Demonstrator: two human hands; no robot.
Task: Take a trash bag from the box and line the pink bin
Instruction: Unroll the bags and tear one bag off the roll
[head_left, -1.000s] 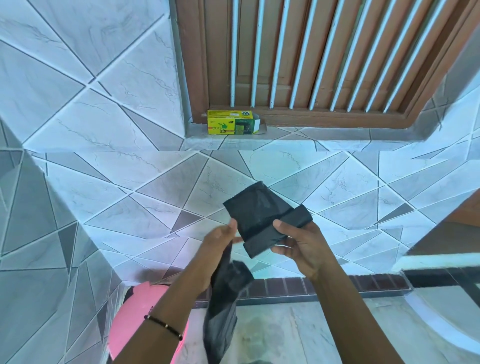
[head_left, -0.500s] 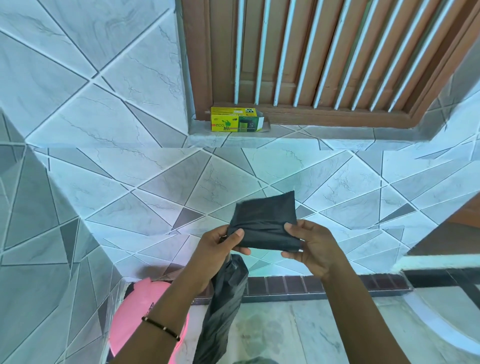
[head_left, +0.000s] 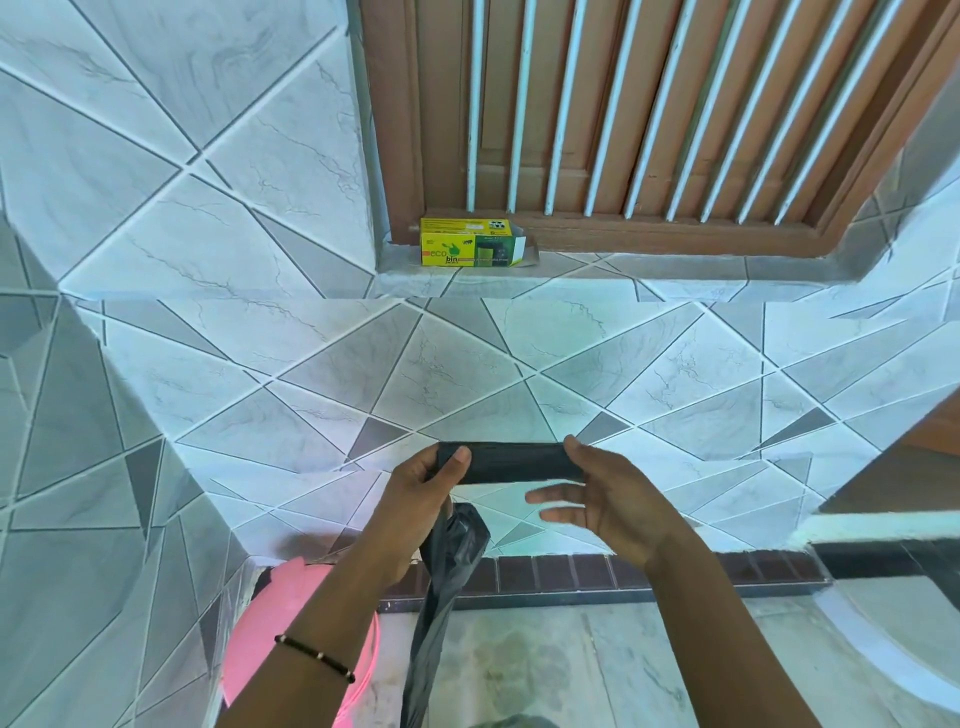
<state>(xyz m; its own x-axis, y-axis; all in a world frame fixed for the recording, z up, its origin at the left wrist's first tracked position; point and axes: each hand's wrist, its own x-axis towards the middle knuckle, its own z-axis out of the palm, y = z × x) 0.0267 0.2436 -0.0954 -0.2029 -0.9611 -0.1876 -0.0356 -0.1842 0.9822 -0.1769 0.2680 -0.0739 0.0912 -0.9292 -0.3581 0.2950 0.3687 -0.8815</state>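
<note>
Nearest to me, below my left forearm, sits the pink bin (head_left: 306, 623), low on the floor by the tiled corner. Only part of its side and rim shows, so I cannot tell whether its mouth is clear.

Above it, my left grip (head_left: 415, 499) is closed on the left end of the folded black roll (head_left: 511, 461), thumb on the front face. From that same grip a loose bag (head_left: 441, 597) hangs straight down, its tail trailing toward the floor just right of the bin.

My right grip (head_left: 608, 501) pinches the roll's right end with the thumb on top; the other fingers are spread loosely under it, not wrapped around.

The roll's long axis runs level, left to right, between my two grips. The hanging bag runs the other way, top to bottom, and it lies on the left grip's side, which is also the side nearer the bin. I judge the left hand is the one to carry the bag down to it.

Farthest off, up and beyond both grips, the yellow box (head_left: 470, 249) rests on the window sill (head_left: 675, 262).
</note>
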